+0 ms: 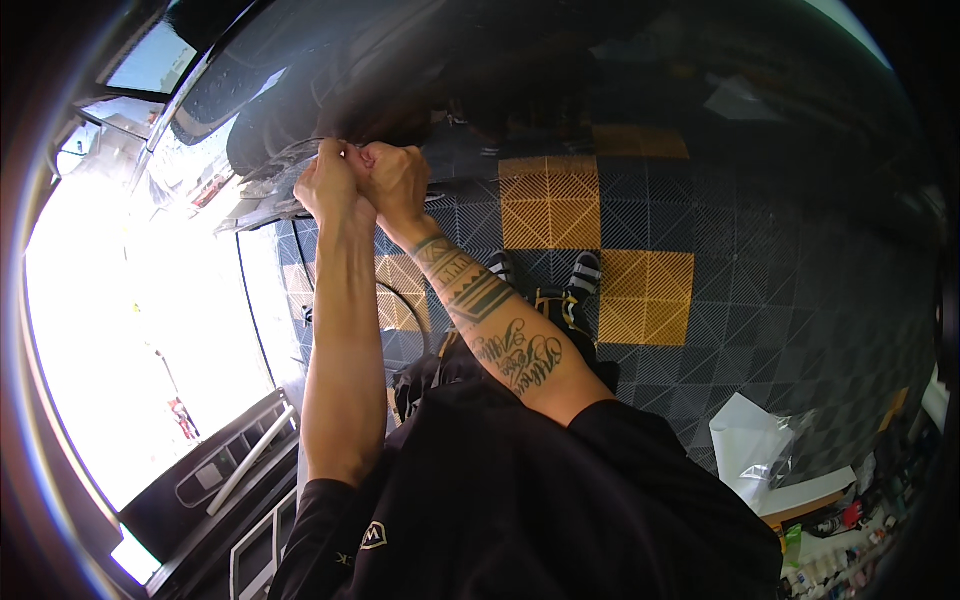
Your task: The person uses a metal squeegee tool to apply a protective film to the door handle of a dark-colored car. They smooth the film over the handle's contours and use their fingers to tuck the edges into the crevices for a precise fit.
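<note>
Tiled floor borders dark bodywork stretching left to right.

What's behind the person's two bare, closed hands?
Around the bare left hand and bare right hand, a glossy, dark, curved panel shows behind. The stretch directly behind them is covered, and their curled fingers hide whatever they may be gripping.

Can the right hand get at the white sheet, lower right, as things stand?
Probably not: the right hand is curled beside the left hand at the dark glossy panel, while the white sheet lies off past the right elbow.
</note>
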Demonstrator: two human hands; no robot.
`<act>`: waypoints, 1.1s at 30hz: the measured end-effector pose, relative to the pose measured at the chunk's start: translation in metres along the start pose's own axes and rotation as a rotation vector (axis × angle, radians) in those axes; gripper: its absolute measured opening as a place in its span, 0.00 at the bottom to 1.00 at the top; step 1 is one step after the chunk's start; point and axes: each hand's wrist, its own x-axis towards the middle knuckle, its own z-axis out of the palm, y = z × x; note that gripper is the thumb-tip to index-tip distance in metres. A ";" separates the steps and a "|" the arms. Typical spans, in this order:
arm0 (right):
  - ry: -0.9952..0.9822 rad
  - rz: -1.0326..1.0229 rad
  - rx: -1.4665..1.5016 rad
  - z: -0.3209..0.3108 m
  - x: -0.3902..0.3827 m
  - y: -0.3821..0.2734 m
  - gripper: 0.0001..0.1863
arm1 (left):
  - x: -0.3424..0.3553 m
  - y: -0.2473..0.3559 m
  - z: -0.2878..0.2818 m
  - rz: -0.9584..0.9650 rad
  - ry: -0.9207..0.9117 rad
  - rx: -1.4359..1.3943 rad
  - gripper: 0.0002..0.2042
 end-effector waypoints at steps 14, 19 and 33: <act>-0.059 0.083 0.033 -0.004 0.000 -0.007 0.16 | 0.026 0.011 -0.021 -0.362 -0.098 0.044 0.06; -0.073 0.063 -0.002 -0.006 0.000 -0.008 0.16 | -0.003 0.011 -0.016 -0.047 -0.027 0.236 0.07; 0.007 -0.002 0.026 -0.001 -0.003 -0.007 0.18 | 0.037 0.000 -0.033 -0.393 -0.182 -0.164 0.04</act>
